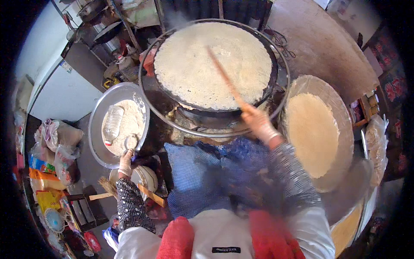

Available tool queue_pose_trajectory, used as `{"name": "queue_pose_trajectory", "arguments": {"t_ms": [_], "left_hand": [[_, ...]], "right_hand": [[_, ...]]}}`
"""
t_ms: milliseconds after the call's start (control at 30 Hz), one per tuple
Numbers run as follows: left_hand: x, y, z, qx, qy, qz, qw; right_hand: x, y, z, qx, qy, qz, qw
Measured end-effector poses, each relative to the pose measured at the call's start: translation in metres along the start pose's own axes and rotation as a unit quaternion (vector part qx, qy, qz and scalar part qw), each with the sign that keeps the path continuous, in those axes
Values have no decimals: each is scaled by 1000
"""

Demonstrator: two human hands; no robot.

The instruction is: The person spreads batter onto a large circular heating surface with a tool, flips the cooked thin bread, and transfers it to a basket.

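Note:
A large round griddle (pixel 166 97) carries a thin, pale layer of batter (pixel 194 64) that covers nearly all of it, with some steam at its upper left edge. My gloved right hand (pixel 258 123) is closed around a long wooden stick (pixel 226 79), blurred by motion, whose far tip lies over the middle of the batter. At the left, my gloved left hand (pixel 126 162) grips a scoop (pixel 131 142) in a metal basin (pixel 97 129). The basin holds pale flour or batter (pixel 129 113) and a clear plastic bottle (pixel 114 123) lying on its side.
A metal ring (pixel 181 129) surrounds the griddle. At the right stands a wide basket (pixel 346 139) with round, tan flatbreads (pixel 312 136). Below the left basin are a pot (pixel 150 178) and a brush (pixel 106 186). Blue checked cloth (pixel 190 178) covers my lap.

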State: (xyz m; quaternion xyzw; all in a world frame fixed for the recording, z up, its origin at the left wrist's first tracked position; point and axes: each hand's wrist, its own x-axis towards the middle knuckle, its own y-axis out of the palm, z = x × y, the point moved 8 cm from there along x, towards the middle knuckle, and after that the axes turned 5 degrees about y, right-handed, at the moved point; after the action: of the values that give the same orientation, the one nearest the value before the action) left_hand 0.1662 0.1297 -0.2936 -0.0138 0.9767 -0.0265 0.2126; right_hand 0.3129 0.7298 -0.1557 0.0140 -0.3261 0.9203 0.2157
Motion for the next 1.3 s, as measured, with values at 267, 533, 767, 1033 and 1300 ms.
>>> {"name": "queue_pose_trajectory", "arguments": {"t_ms": [267,533,767,1033,1300], "left_hand": [[-16,95,-150,517,377,-89,763],[8,238,-175,735,452,75,500],[-8,293,-100,835,370,180,364],[-153,362,-72,652,433,273,559],[-223,228,-114,610,453,323,565]], "right_hand": [[-54,157,66,226,114,109,961],[-28,-17,-74,394,306,-114,859],[-53,6,-63,258,17,-94,961],[-102,118,78,293,80,133,943],[-50,-18,-34,425,251,-105,863]]}}
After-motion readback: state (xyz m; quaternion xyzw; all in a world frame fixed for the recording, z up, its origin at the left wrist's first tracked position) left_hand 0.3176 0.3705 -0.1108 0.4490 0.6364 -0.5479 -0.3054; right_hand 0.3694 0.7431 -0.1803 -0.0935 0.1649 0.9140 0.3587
